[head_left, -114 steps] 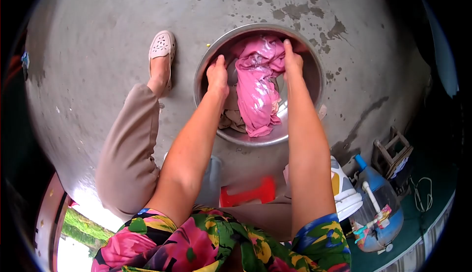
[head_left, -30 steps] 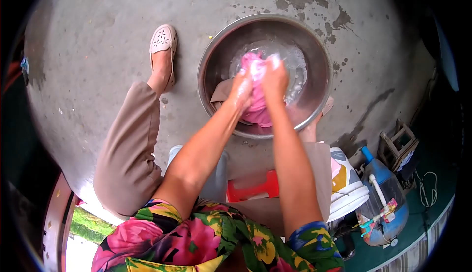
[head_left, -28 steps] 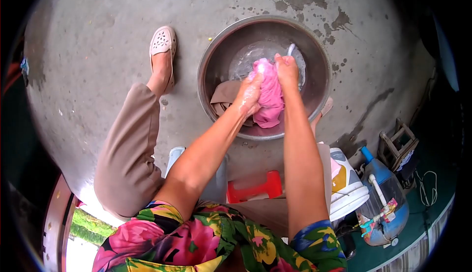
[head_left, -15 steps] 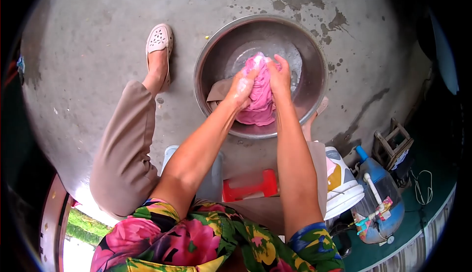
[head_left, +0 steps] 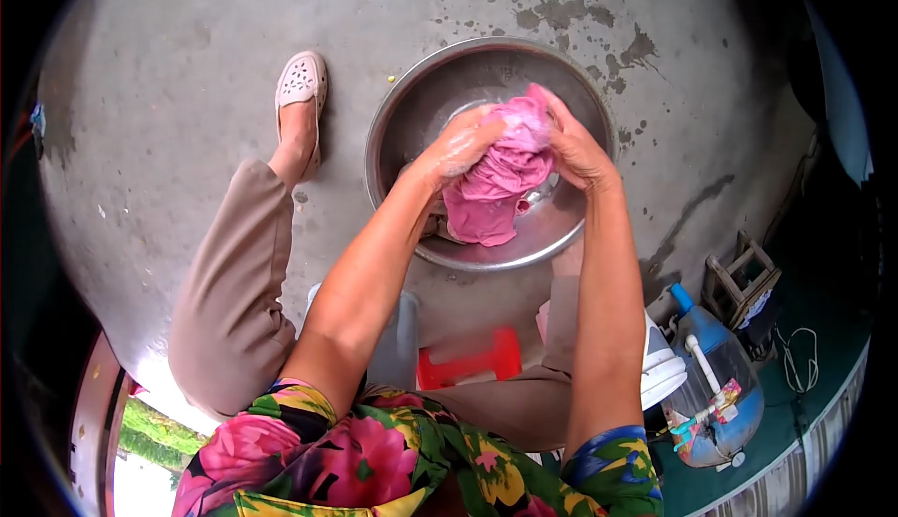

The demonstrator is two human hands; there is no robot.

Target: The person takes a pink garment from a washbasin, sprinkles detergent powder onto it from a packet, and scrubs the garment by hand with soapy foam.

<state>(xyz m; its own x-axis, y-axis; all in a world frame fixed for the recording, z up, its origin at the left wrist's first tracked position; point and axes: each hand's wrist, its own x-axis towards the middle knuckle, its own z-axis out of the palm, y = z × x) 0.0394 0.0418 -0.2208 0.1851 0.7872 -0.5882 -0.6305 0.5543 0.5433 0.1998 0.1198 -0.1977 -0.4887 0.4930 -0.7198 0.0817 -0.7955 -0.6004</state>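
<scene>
A wet pink cloth garment (head_left: 500, 176) hangs bunched between my two hands over a round metal basin (head_left: 400, 96). My left hand (head_left: 463, 146) is closed on its left side, with soap suds on the skin. On the upper right, my right hand (head_left: 575, 148) grips the same garment, its fingers curled round the edge. The lower end of the garment droops into the front of the basin. Soapy water shows only in part behind my hands. Most of the brown cloth at the basin's left is hidden by my left forearm.
Below the basin sit a red plastic stool (head_left: 477, 358) and a grey tub (head_left: 398, 339). To the right are a white bucket (head_left: 661, 367), a large clear-blue bottle (head_left: 716, 395) and a small wooden stool (head_left: 744, 274). Wet spots mark the concrete floor (head_left: 187, 78).
My right hand has moved right and turned, drawing the top of the pink garment up and to the right. My left hand has shifted slightly, still holding it.
</scene>
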